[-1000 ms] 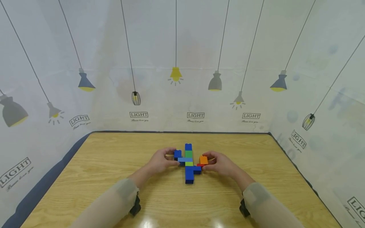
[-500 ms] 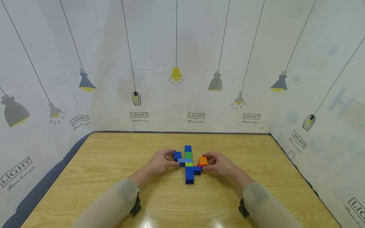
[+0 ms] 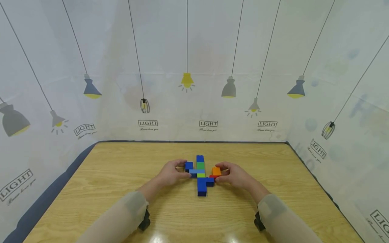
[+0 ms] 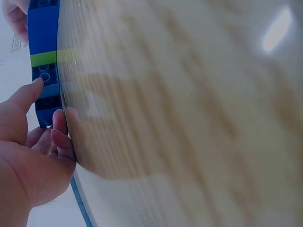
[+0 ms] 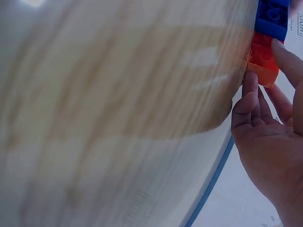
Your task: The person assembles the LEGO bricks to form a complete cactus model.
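On the wooden table a toy brick model [image 3: 201,168] is built in a cross-like shape. Its long middle row has blue, green and lime bricks, with a blue brick [image 3: 202,187] at the near end. My left hand [image 3: 171,173] holds the left arm of the model between thumb and fingers, at a dark blue brick [image 3: 189,165]. Opposite, my right hand [image 3: 235,174] grips the right arm, where an orange brick [image 3: 216,171] sits by a red one. Both wrist views show thumb and fingers at brick ends, the left at blue bricks [image 4: 47,101], the right at red-orange ones [image 5: 264,71].
The wooden table top [image 3: 136,155] extends around the model on all sides. Behind it and along both sides hang white sheets [image 3: 170,108] printed with lamps. Dark wrist devices [image 3: 144,220] are worn below both sleeves.
The model's far end has dropped slightly lower in the head view since a second ago. Both hands keep their hold in nearly the same place.
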{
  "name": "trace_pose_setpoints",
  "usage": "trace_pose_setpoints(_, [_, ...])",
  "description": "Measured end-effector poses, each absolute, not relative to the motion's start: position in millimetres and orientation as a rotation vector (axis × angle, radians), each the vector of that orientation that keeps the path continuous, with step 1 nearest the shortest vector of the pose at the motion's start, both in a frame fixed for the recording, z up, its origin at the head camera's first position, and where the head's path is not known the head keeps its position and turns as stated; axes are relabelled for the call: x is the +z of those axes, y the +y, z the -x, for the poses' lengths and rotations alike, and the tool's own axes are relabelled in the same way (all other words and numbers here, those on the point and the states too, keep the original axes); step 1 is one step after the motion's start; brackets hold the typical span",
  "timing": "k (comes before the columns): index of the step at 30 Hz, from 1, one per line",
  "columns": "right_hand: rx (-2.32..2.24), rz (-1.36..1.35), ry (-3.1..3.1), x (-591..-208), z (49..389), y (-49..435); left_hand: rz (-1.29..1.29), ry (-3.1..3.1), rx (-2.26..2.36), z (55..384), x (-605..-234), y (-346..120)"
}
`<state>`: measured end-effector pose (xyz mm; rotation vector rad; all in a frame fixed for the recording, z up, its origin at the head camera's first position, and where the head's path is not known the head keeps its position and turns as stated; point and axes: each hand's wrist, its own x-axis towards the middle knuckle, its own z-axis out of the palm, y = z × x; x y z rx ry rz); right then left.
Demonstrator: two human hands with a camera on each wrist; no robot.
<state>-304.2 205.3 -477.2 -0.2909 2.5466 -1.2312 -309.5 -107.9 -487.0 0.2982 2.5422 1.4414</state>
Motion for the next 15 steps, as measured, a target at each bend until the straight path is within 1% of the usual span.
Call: trace_pose_setpoints(15, [-1.228, 0.28, 2.554, -478.2, 303.6, 205.3, -0.28, 2.528, 1.46, 306.7, -486.4, -107.3])
